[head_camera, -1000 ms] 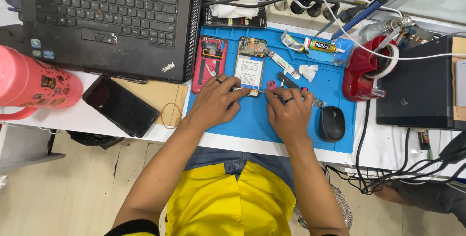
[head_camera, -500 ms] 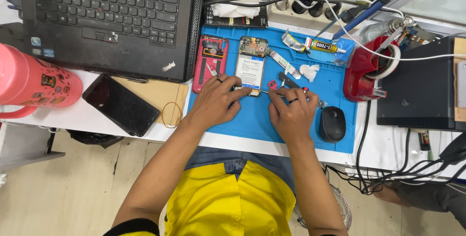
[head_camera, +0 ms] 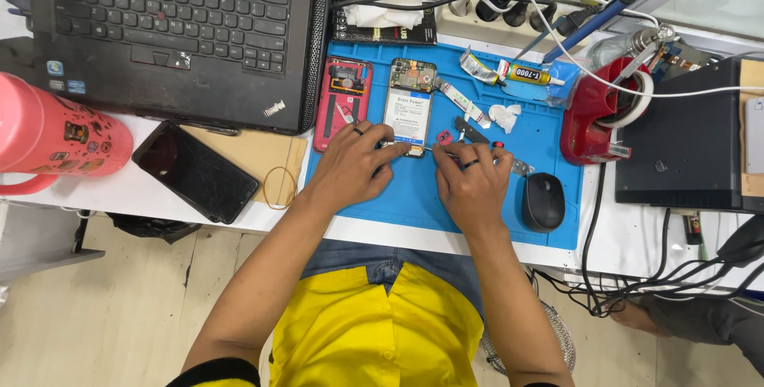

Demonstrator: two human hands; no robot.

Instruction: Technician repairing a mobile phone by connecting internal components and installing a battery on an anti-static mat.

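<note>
On the blue rubber mat (head_camera: 414,196), the left hand (head_camera: 354,166) pinches the opened phone body (head_camera: 410,106) at twelve o'clock; the right hand (head_camera: 472,182) grips thin metal tweezers (head_camera: 430,147), fingers narrow, with a black mouse (head_camera: 543,202) at three o'clock.

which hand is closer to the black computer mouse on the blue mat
Right. The right hand lies just left of the black mouse; the left hand is farther left, beyond it.

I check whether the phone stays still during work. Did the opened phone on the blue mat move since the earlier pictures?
No. The opened phone lies in the same spot beside the red back cover on the blue mat in all three pictures.
</note>
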